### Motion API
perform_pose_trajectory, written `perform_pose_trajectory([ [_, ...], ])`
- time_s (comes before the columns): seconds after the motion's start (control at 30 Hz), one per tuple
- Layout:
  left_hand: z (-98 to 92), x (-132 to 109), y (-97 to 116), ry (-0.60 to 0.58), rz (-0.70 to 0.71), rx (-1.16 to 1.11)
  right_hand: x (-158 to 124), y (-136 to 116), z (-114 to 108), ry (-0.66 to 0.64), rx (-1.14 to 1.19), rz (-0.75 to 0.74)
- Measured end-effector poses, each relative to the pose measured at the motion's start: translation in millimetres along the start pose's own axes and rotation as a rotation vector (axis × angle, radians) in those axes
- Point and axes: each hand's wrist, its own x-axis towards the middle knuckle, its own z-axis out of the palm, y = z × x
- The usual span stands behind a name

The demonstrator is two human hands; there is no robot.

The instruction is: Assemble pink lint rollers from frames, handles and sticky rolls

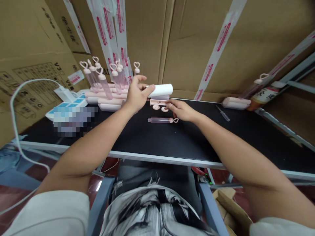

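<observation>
My left hand point(138, 93) is closed around one end of a white cylinder point(161, 90), held lying sideways above the black table. My right hand point(183, 110) reaches in from the right with its fingers apart, the fingertips by a small round pink disc point(164, 109). Beside that lies a second pink disc point(156, 107). Behind the discs is a pale pink flat piece point(157, 102), partly hidden by the cylinder and my fingers. Nearer to me, a clear pink bubble wand tube point(161, 120) with a heart-shaped handle lies flat.
Several heart-topped tubes point(105, 86) stand in pink holders point(110, 104) at the back left. A power strip point(76, 102) with a white cable is further left. On the right are a screwdriver point(223, 113), another pink holder point(236, 103) and a bottle point(265, 95). Cardboard point(192, 42) walls the back.
</observation>
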Motion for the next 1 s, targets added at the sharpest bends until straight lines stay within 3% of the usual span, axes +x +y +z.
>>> perform_pose_trajectory([
  [0.1,0.8,0.9,-2.1,0.018,-0.007,-0.022,2.1,1.2,-1.5,-0.025,-0.204,-0.011],
  [0.33,2.9,-1.7,-1.5,-0.019,-0.041,-0.049,-1.5,5.1,-9.9,0.069,-0.48,-0.001],
  [0.67,7.2,1.5,-3.0,-0.046,-0.107,-0.086,3.9,8.8,-6.3,-0.052,-0.44,0.145],
  [0.83,7.1,1.4,-4.4,-0.05,-0.108,-0.088,3.5,11.0,-8.7,0.06,-0.424,0.137],
  [1.0,9.0,-1.9,-3.0,-0.042,-0.104,-0.075,5.8,13.9,-10.9,0.201,-0.25,0.109],
])
